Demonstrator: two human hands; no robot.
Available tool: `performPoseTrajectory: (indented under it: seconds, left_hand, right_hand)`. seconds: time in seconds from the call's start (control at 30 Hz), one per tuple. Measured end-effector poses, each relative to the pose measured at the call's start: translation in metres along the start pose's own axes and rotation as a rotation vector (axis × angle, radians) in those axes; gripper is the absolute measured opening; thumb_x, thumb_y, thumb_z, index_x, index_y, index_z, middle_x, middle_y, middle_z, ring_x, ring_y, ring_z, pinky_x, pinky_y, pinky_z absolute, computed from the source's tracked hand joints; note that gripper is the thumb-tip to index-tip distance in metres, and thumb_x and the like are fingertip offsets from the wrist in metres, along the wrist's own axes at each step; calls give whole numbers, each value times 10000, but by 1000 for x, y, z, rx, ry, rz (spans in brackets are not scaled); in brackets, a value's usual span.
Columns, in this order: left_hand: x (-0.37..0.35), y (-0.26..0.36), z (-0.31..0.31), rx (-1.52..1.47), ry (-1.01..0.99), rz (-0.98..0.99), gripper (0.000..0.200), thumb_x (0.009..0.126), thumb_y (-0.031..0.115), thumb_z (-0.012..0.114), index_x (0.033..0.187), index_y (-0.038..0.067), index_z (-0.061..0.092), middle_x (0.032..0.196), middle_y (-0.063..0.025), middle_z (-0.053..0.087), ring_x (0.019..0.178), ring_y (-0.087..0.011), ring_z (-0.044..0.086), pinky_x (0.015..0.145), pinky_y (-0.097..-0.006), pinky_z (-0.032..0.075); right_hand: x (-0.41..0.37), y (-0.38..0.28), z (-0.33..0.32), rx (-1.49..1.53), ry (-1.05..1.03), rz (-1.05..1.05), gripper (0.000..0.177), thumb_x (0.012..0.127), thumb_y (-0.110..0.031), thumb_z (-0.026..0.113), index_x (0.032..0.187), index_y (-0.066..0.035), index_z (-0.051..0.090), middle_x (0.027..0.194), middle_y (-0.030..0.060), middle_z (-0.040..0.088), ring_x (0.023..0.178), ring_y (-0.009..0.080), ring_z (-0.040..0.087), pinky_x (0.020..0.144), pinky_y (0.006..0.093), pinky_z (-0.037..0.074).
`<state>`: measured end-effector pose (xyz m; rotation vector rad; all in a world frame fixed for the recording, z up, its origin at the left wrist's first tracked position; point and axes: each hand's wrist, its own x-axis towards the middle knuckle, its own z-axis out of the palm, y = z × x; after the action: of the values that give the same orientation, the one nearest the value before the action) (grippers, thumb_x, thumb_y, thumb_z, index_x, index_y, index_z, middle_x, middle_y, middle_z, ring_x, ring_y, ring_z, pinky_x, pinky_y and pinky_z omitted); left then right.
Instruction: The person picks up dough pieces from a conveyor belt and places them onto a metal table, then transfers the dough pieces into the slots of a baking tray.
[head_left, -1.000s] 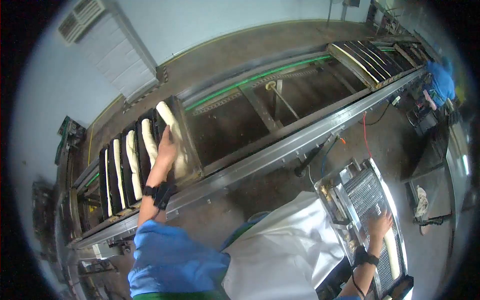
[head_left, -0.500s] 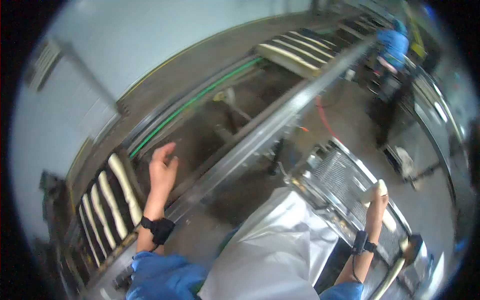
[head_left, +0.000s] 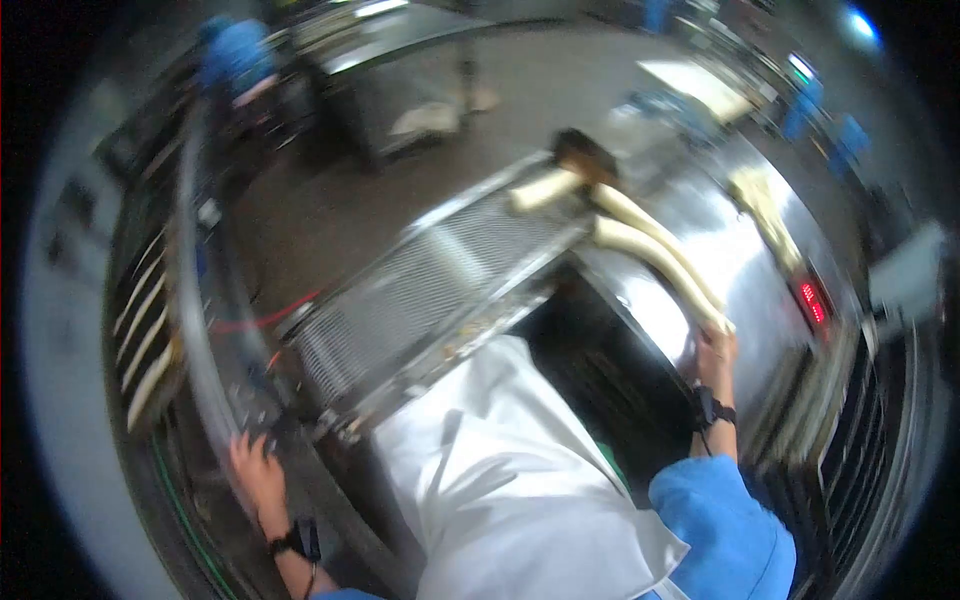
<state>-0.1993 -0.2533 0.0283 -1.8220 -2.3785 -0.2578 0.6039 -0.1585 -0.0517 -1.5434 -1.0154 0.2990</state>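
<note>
My right hand [head_left: 717, 352] is closed around the near end of a long, pale dough strip [head_left: 660, 255] on the steel table. A second dough strip [head_left: 650, 222] runs alongside, and the two meet close to my fingers. Their far ends reach a dark brown part [head_left: 584, 157] at the end of the mesh conveyor [head_left: 400, 290]. On that mesh lies a shorter dough piece [head_left: 546, 190]. My left hand [head_left: 258, 474] is open with fingers apart, right beside the metal rail [head_left: 205, 350], and holds nothing.
More dough [head_left: 765, 205] lies on the steel table [head_left: 735, 265], near red display digits [head_left: 812, 302]. At left, a dark tray [head_left: 148, 330] carries several dough strips beyond the rail. A person in blue [head_left: 238, 60] is at far left; other people in blue stand far right.
The view has swung to the right. My right hand has gone from a short dough piece over the mesh to the end of a long strip. My left hand is now beside the rail.
</note>
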Motion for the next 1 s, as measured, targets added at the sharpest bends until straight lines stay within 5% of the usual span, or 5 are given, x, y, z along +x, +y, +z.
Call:
performPoseTrajectory:
  seconds: [0.03, 0.5, 0.73, 0.83, 1.0]
  left_hand:
    - [4, -2, 1, 20, -6, -12, 368, 752, -18, 600, 1119, -3, 617, 1300, -172, 524, 1329, -362, 354, 1099, -460, 305]
    - [2, 16, -25, 152, -17, 120, 307, 822, 123, 604, 1099, 7, 667, 1176, -251, 606, 1187, -409, 483, 1084, -474, 310]
    - [-26, 36, -28, 203, -84, -5, 264, 807, 52, 576, 1049, -24, 650, 1184, -217, 588, 1216, -399, 440, 1054, -472, 338]
    - [-35, 20, -2, 121, -66, -142, 271, 765, -26, 563, 1027, -35, 636, 1269, -192, 542, 1337, -390, 337, 1108, -475, 280]
    - [-21, 52, -7, -104, -25, -238, 284, 773, -18, 584, 1050, 9, 640, 1291, -192, 530, 1331, -381, 352, 1096, -463, 295]
  right_hand:
    - [-6, -42, 6, 348, 354, 514, 536, 709, 155, 666, 1179, -6, 465, 1112, 176, 565, 1008, 308, 608, 807, 368, 567]
    - [19, -117, 34, -142, 289, 43, 686, 663, -24, 791, 1285, -67, 505, 1014, 109, 621, 948, 216, 617, 841, 337, 519]
    - [93, -99, 70, -700, -79, -237, 720, 670, -217, 810, 1309, -106, 497, 1205, 145, 562, 1127, 329, 529, 966, 466, 429]
    - [105, -89, 92, -1018, -388, -197, 769, 708, -426, 787, 1390, -329, 446, 1253, 151, 523, 1157, 359, 508, 996, 575, 347]
    - [113, -100, 90, -1076, -516, -94, 665, 767, -425, 715, 1372, -429, 438, 1137, 164, 548, 1117, 335, 528, 942, 488, 409]
